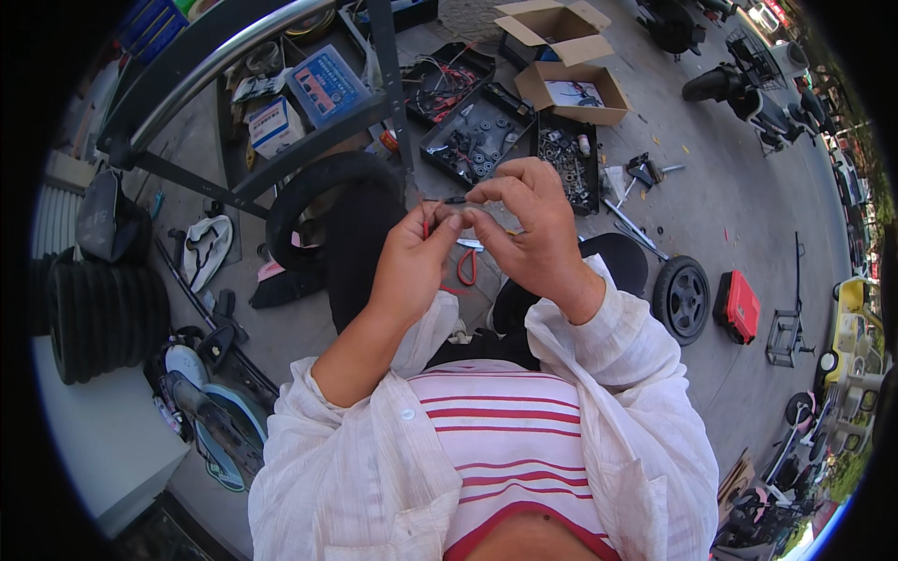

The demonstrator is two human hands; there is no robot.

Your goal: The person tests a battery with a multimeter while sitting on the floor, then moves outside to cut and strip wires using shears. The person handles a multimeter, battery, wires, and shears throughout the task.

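Note:
My left hand (410, 260) and my right hand (535, 232) meet in front of my knees, fingertips almost touching. Thumb and forefinger of the left are pinched on a thin red wire (426, 229). A small dark, slim piece (455, 199) reaches from the left fingers toward the right forefinger; its kind is too small to tell. The right thumb and fingers are curled together at the same spot, and what lies between them is mostly hidden. Just below the hands, red-handled scissors (467, 267) lie with the blades partly covered by the right hand.
Ahead stand black trays of small metal parts (477, 140) and bolts (567, 164), beside open cardboard boxes (572, 92). A metal frame (271, 178) and a tire (299, 192) are at left. On the right lie a wheel (682, 299) and a red case (739, 307).

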